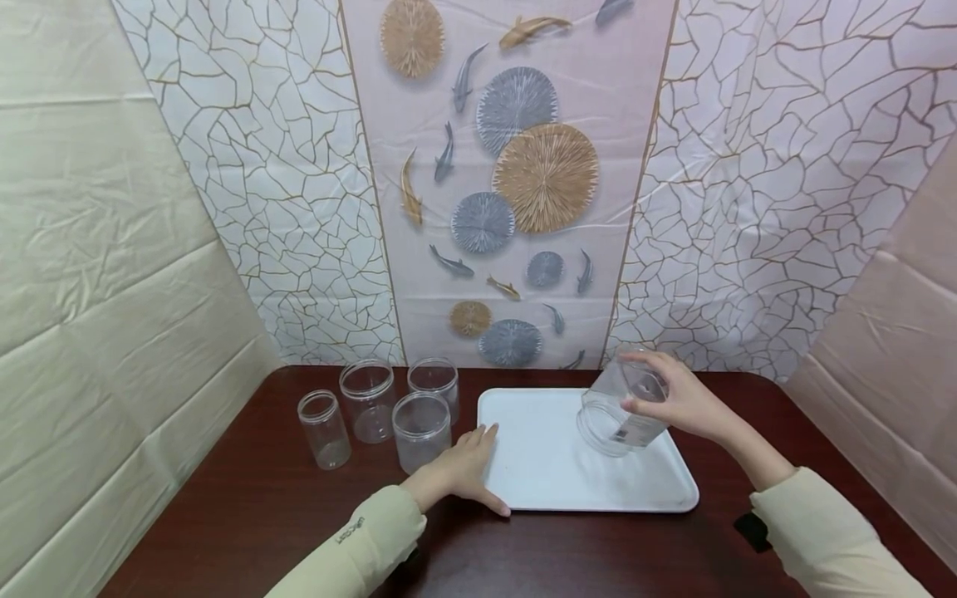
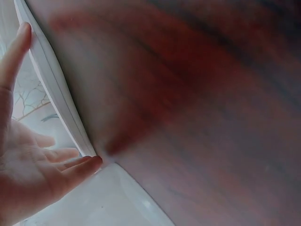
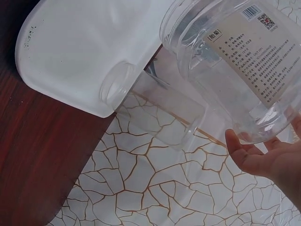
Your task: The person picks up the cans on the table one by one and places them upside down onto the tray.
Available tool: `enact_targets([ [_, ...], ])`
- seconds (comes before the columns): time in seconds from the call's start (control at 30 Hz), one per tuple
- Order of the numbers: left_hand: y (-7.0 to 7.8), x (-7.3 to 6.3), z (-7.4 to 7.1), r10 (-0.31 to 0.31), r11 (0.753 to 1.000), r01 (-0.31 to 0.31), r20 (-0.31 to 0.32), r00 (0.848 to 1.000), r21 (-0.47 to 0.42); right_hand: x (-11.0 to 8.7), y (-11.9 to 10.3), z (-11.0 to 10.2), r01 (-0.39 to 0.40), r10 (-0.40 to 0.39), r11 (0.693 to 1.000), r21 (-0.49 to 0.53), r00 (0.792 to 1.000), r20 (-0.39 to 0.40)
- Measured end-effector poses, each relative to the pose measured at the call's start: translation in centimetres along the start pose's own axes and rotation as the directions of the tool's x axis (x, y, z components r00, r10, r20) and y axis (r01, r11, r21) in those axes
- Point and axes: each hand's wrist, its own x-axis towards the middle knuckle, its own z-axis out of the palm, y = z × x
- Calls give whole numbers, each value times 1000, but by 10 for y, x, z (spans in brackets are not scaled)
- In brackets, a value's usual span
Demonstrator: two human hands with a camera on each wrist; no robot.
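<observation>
Over the right part of a white rectangular tray with rounded corners (image 1: 538,465), in the head view, the right hand (image 1: 684,400) grips a large clear plastic jar (image 1: 607,394) near its base, thumb and fingers curled about it; the jar is tilted, threaded mouth downward, and whether that mouth touches the tray I cannot tell. The left hand (image 1: 465,467) lies against the tray's left edge, fingers spread wide. Further left, on a dark red-brown table (image 1: 635,552), stand a slim clear cylindrical jar (image 1: 326,432) and three wider clear round jars (image 1: 368,403), mouths up. In the left wrist view, the left thumb and fingertips touch the tray's rim, well apart and mostly straight. In the right wrist view, the large jar bears a pale printed label (image 3: 256,56), the right fingers are at its base, and near it a smaller clear cylindrical jar (image 3: 157,110) stands mouth-down on the tray
</observation>
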Motion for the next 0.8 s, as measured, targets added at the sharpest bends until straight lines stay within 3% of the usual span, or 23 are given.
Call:
enact_targets([
  [0.37, -3, 8, -2, -52, 998, 55, 55, 997, -44, 1, 0, -2, 2, -1, 999, -52, 1000, 30],
  [0.8, 0, 6, -2, -113, 993, 115, 102, 988, -19, 0, 10, 1, 20, -13, 995, -96, 997, 75],
])
